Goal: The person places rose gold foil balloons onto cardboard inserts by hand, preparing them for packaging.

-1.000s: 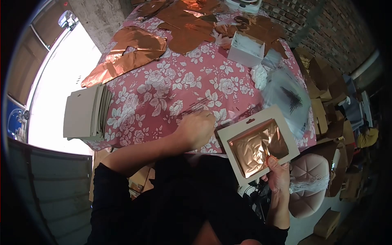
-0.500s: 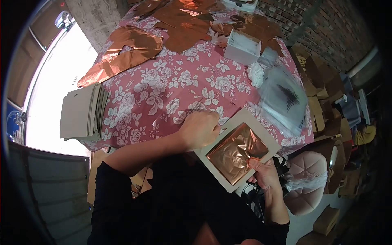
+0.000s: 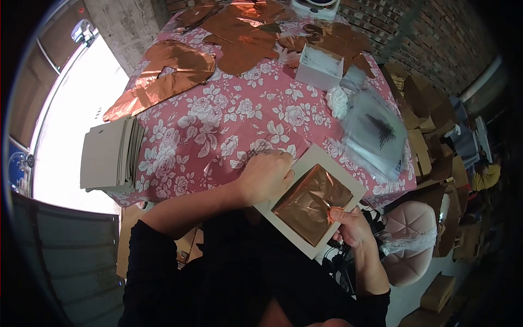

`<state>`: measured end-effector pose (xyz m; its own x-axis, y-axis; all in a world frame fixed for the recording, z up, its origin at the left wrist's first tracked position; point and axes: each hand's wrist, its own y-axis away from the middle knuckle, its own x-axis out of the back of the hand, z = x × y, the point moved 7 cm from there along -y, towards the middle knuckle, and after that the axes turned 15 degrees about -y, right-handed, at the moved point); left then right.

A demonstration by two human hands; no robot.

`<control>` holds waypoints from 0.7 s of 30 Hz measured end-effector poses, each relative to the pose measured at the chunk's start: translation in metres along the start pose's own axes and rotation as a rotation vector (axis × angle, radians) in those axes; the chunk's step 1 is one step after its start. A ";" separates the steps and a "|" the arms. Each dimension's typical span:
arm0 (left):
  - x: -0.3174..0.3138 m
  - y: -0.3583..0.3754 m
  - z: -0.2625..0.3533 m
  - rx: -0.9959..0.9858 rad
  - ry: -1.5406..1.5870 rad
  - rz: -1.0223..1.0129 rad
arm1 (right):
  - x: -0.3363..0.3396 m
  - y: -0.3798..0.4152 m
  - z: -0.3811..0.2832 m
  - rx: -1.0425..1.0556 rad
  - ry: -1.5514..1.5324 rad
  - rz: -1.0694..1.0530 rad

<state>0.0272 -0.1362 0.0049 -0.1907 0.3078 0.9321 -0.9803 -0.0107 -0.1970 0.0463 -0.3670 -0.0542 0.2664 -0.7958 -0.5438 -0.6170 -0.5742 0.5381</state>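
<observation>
My right hand (image 3: 348, 226) grips the lower right edge of a white cardboard card (image 3: 322, 161) that has folded rose-gold foil (image 3: 310, 203) lying on it. The card is tilted over the near edge of the table with the pink flowered cloth (image 3: 229, 125). My left hand (image 3: 268, 175) rests on the cloth at the card's left edge, fingers curled over a clear plastic sleeve (image 3: 251, 155); whether it pinches the sleeve is hard to tell.
Rose-gold foil balloons (image 3: 174, 71) cover the far part of the table. A white box (image 3: 321, 66) stands at the back right, clear bags (image 3: 376, 133) at the right edge. A stack of white cards (image 3: 106, 155) hangs off the left. Cardboard boxes (image 3: 430, 136) and a pink chair (image 3: 411, 245) stand to the right.
My right hand has brought the card with the foil leftward and closer, up against my left hand. The left hand has stayed nearly in place on the cloth.
</observation>
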 end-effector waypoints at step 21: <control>0.005 0.004 0.016 -0.141 -0.079 -0.044 | 0.003 -0.013 0.005 -0.080 0.038 0.029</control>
<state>0.0215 -0.1504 0.0136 -0.1564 0.2291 0.9608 -0.9721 0.1363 -0.1908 0.0516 -0.3614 -0.0660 0.2780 -0.8179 -0.5037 -0.5643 -0.5634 0.6035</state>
